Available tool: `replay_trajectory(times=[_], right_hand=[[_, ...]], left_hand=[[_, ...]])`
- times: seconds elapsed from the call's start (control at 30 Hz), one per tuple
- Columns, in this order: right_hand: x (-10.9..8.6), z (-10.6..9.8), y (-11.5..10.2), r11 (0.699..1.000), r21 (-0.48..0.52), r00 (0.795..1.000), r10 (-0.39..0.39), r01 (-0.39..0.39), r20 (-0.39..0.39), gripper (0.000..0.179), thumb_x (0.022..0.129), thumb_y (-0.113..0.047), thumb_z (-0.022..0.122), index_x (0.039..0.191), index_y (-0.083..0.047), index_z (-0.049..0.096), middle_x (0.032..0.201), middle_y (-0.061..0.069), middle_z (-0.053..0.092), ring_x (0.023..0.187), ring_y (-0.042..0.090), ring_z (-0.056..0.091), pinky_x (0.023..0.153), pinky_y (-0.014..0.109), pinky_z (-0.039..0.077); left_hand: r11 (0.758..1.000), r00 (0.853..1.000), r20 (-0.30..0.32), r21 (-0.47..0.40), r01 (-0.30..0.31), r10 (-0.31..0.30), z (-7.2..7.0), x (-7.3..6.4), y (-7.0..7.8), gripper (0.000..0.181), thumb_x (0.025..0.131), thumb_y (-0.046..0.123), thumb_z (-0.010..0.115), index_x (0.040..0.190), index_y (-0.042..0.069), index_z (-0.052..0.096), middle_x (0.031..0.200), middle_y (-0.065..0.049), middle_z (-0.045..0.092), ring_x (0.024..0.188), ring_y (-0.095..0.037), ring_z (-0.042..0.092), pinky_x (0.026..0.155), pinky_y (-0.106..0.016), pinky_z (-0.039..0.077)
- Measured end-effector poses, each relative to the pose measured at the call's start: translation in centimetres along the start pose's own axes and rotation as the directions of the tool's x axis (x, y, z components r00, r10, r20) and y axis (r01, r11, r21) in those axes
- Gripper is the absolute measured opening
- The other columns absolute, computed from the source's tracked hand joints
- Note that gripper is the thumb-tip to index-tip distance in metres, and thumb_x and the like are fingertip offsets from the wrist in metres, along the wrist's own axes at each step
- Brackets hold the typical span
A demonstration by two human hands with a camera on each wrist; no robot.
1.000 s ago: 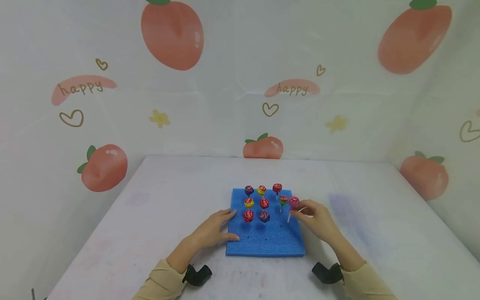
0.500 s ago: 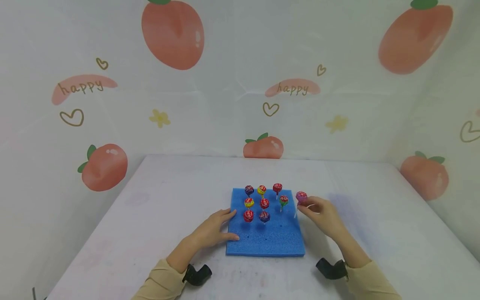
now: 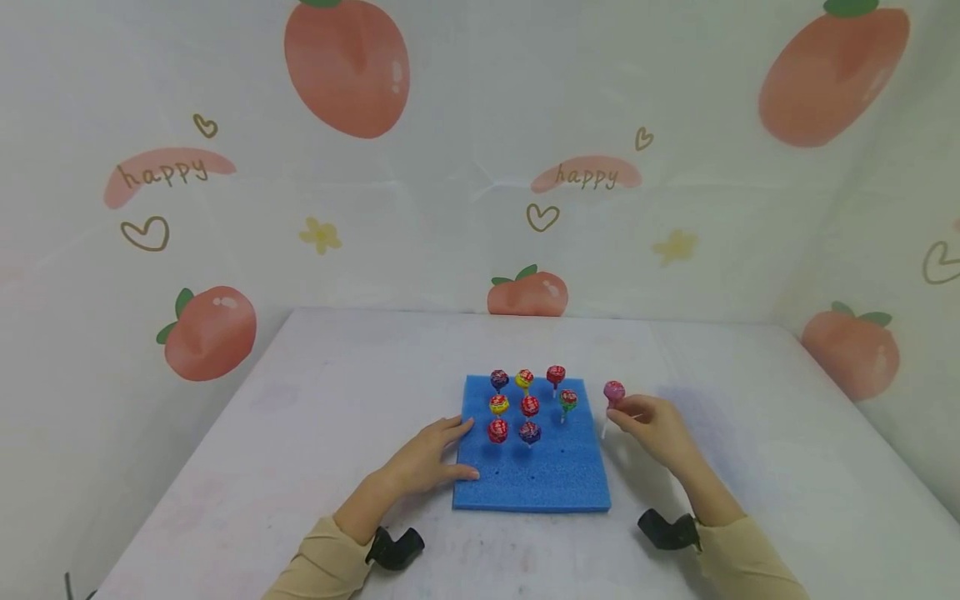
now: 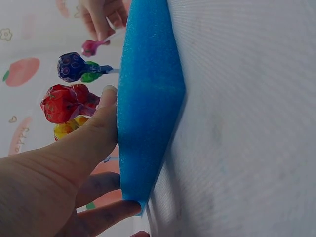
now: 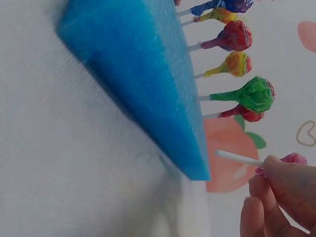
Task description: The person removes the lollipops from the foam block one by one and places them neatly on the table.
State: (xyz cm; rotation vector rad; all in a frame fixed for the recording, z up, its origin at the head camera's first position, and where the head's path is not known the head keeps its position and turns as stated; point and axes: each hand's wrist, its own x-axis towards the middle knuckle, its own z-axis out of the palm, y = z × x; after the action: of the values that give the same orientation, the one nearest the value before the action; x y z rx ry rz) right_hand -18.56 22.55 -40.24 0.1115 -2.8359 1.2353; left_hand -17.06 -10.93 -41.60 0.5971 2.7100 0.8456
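Between thumb and fingers my right hand (image 3: 660, 429) pinches a pink-wrapped lollipop (image 3: 614, 391), just past the right edge of a blue foam board (image 3: 555, 492). Its white stick points down, its lower end free, as the right wrist view shows. My left hand (image 3: 427, 457) rests along the board's left edge, fingers spread and thumb lying on its front part. Several wrapped lollipops stand upright in the foam: among them a green lollipop (image 5: 256, 95), a dark blue lollipop (image 4: 71, 67), a red lollipop (image 4: 58, 103) and a yellow lollipop (image 3: 498, 404).
The board lies on a white cloth-covered table (image 3: 360, 358). Small holes (image 3: 532, 478) show in its front part. A printed backdrop (image 3: 450, 150) hangs behind. Black wrist mounts (image 3: 395, 549) sit at both cuffs.
My right hand has drawn the pink lollipop from above the board outward to the right, past its edge. The left hand and the other lollipops stay in place.
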Motion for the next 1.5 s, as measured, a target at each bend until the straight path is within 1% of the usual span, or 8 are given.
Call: replay_trajectory(times=[0.13, 0.33, 0.6, 0.8, 1.03, 1.13, 1.37, 1.5], right_hand=[[0.2, 0.0, 0.6, 0.999, 0.002, 0.999, 0.041, -0.041, 0.021, 0.028, 0.088, -0.021, 0.064, 0.103, 0.003, 0.067, 0.098, 0.018, 0.07, 0.079, 0.017, 0.063, 0.066, 0.024, 0.05], [0.1, 0.1, 0.9, 0.995, -0.003, 0.994, 0.095, -0.095, 0.053, 0.032, 0.087, -0.021, 0.065, 0.104, 0.007, 0.067, 0.093, 0.019, 0.07, 0.078, 0.015, 0.062, 0.064, 0.023, 0.049], [0.3, 0.6, 1.7, 0.987, -0.055, 0.984, 0.155, -0.15, 0.092, 0.029, 0.088, -0.024, 0.064, 0.099, 0.002, 0.07, 0.085, 0.012, 0.07, 0.075, 0.015, 0.059, 0.061, 0.024, 0.046], [0.3, 0.9, 2.0, 0.985, -0.068, 0.981, 0.165, -0.159, 0.099, 0.029, 0.087, -0.026, 0.064, 0.097, 0.001, 0.071, 0.082, 0.01, 0.07, 0.072, 0.012, 0.057, 0.059, 0.024, 0.045], [0.1, 1.2, 1.8, 0.986, -0.019, 0.98, 0.169, -0.168, 0.105, 0.025, 0.086, -0.021, 0.065, 0.093, 0.003, 0.071, 0.083, 0.012, 0.071, 0.069, 0.011, 0.059, 0.058, 0.024, 0.049], [0.1, 1.2, 1.5, 0.985, -0.026, 0.979, 0.172, -0.17, 0.109, 0.026, 0.086, -0.021, 0.065, 0.093, 0.004, 0.071, 0.082, 0.012, 0.071, 0.069, 0.012, 0.058, 0.058, 0.024, 0.05], [0.0, 1.4, 1.3, 0.978, -0.03, 0.972, 0.208, -0.206, 0.107, 0.025, 0.086, -0.02, 0.065, 0.092, 0.003, 0.071, 0.08, 0.01, 0.07, 0.068, 0.013, 0.055, 0.057, 0.024, 0.048], [0.0, 1.5, 1.4, 0.978, -0.023, 0.972, 0.207, -0.205, 0.11, 0.024, 0.085, -0.019, 0.066, 0.092, 0.003, 0.071, 0.08, 0.01, 0.071, 0.068, 0.013, 0.055, 0.057, 0.024, 0.047]], left_hand=[[1.0, 1.0, -0.003, 0.001, -0.004, 0.004, 0.0, 0.0, 0.0, 0.077, 0.08, 0.038, 0.071, 0.141, 0.004, 0.039, 0.146, -0.021, 0.037, 0.137, -0.041, 0.032, 0.109, -0.055, 0.032], [1.0, 1.0, -0.004, 0.003, -0.006, 0.006, 0.1, 0.1, -0.1, 0.077, 0.08, 0.038, 0.071, 0.141, 0.005, 0.04, 0.146, -0.021, 0.038, 0.137, -0.041, 0.032, 0.109, -0.055, 0.031], [1.0, 1.0, -0.004, -0.004, -0.006, 0.006, 0.0, 0.0, 0.0, 0.077, 0.08, 0.037, 0.071, 0.141, 0.004, 0.04, 0.146, -0.021, 0.038, 0.137, -0.041, 0.032, 0.109, -0.055, 0.031], [1.0, 1.0, -0.002, -0.009, -0.007, 0.007, 0.0, 0.0, 0.0, 0.077, 0.08, 0.037, 0.071, 0.141, 0.004, 0.04, 0.146, -0.021, 0.037, 0.137, -0.041, 0.032, 0.109, -0.055, 0.031], [1.0, 1.0, 0.003, -0.011, -0.002, 0.002, 0.0, 0.0, 0.0, 0.077, 0.08, 0.038, 0.071, 0.141, 0.005, 0.039, 0.147, -0.02, 0.037, 0.137, -0.04, 0.031, 0.11, -0.055, 0.031], [1.0, 1.0, 0.004, -0.01, 0.0, 0.0, 0.0, 0.0, 0.0, 0.077, 0.08, 0.038, 0.071, 0.142, 0.005, 0.039, 0.147, -0.02, 0.037, 0.137, -0.041, 0.031, 0.11, -0.055, 0.03], [1.0, 1.0, 0.003, -0.006, -0.001, 0.001, 0.0, 0.0, 0.0, 0.077, 0.08, 0.038, 0.071, 0.141, 0.004, 0.039, 0.147, -0.02, 0.037, 0.137, -0.041, 0.031, 0.11, -0.055, 0.031], [1.0, 1.0, 0.001, -0.008, 0.0, 0.0, 0.0, 0.0, 0.0, 0.077, 0.079, 0.038, 0.071, 0.141, 0.004, 0.039, 0.147, -0.02, 0.037, 0.137, -0.041, 0.032, 0.11, -0.055, 0.031]])
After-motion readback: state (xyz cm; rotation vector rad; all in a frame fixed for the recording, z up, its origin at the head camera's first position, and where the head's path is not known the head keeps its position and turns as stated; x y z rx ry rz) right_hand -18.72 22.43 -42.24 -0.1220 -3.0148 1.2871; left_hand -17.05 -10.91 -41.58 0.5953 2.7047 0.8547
